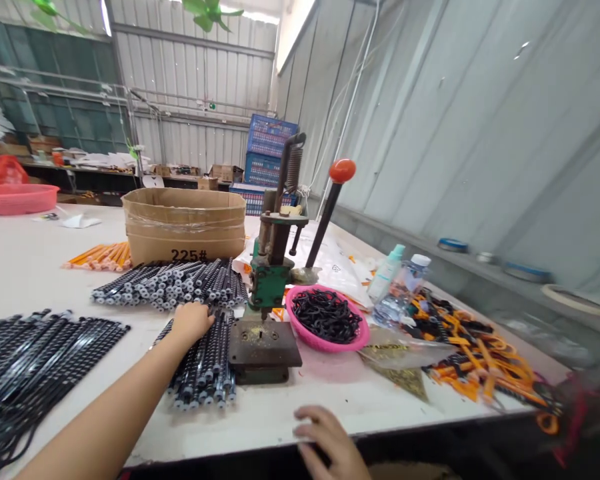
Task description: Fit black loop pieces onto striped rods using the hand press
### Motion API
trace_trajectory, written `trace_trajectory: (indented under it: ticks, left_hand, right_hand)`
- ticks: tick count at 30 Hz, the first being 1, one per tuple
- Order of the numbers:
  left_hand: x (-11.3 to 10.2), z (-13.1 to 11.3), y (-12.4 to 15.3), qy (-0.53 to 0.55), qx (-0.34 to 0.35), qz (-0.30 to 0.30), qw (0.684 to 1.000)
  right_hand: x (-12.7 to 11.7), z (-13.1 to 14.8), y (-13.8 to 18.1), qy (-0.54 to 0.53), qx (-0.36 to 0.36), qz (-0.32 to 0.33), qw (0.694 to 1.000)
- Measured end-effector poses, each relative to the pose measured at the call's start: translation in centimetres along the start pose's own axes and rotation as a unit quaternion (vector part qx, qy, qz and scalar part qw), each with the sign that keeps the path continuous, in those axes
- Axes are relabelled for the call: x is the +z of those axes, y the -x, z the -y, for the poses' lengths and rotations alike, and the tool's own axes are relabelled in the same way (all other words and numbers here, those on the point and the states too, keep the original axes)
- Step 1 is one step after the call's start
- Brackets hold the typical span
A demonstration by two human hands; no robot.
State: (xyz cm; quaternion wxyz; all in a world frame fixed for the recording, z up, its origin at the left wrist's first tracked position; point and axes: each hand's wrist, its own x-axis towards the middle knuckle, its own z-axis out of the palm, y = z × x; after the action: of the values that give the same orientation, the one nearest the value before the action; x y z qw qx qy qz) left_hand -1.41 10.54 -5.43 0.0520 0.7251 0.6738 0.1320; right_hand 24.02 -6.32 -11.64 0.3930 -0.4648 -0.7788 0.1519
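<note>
My left hand (193, 322) rests on a bundle of black strips with grey beads (205, 360), its fingers curled over the bundle's far end. A little to the right stands a green manual press (267, 283) with a red-knobbed lever and a dark steel base plate (264, 350). My right hand (327, 440) lies at the white table's front edge (280, 427), holding nothing, with its fingers spread. A pink bowl (327, 320) heaped with black plastic pieces sits beyond that hand, behind the press base.
More black beaded strips lie at the left and behind the press. A cardboard box (184, 227) stands at the back, with orange-tipped strips (100, 257) beside it. Bottles (395, 280) and a pile of orange-black pieces (480, 353) lie at right. Blue crates (265, 160) stand beyond.
</note>
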Motion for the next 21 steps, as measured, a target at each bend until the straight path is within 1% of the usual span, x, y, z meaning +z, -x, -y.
trace_trajectory:
  ticks: [1,3,5,7,9,10,11,12,14,15,17,21]
  left_hand:
    - [0.2,0.0,-0.3,0.021,-0.013,0.003,1.000]
    - [0.0,0.1,-0.6,0.075,-0.031,0.013,0.997]
    - [-0.9,0.0,-0.4,0.138,-0.037,0.013,0.990]
    - [-2.1,-0.5,0.5,0.200,-0.029,0.000,0.979]
    - [-3.6,-1.5,1.9,0.249,-0.012,-0.017,0.968]
    - [-4.2,-2.1,2.8,0.287,0.000,-0.018,0.958]
    - [-4.7,-2.8,3.6,0.338,0.011,-0.013,0.941]
    - [-5.0,-3.5,4.5,0.396,0.019,-0.001,0.918]
    - [-5.2,-4.8,6.2,0.508,0.021,0.034,0.860]
    - [-4.9,-5.4,6.9,0.547,0.014,0.053,0.835]
    - [-3.9,-6.5,8.2,0.586,-0.009,0.086,0.806]
    - [-0.9,-8.3,9.9,0.647,-0.049,0.144,0.747]
  right_hand:
    - [-1.3,-0.6,-1.3,0.042,0.028,-0.005,0.999]
    - [-3.6,-2.4,-4.5,0.114,0.106,-0.002,0.988]
    - [-5.3,-4.6,-8.0,0.151,0.160,0.039,0.975]
    - [-6.1,-6.8,-11.2,0.157,0.186,0.092,0.966]
    - [-5.9,-8.4,-13.5,0.147,0.188,0.137,0.961]
    - [-5.7,-9.0,-14.2,0.146,0.188,0.154,0.959]
    - [-5.3,-9.3,-14.7,0.148,0.188,0.167,0.956]
    - [-5.1,-9.5,-15.0,0.153,0.187,0.172,0.955]
    - [-4.7,-9.6,-15.1,0.165,0.186,0.167,0.954]
    - [-4.8,-9.6,-15.0,0.171,0.187,0.159,0.954]
    - [-5.1,-9.7,-14.9,0.179,0.193,0.138,0.955]
    - [-5.9,-10.0,-14.7,0.184,0.220,0.083,0.954]
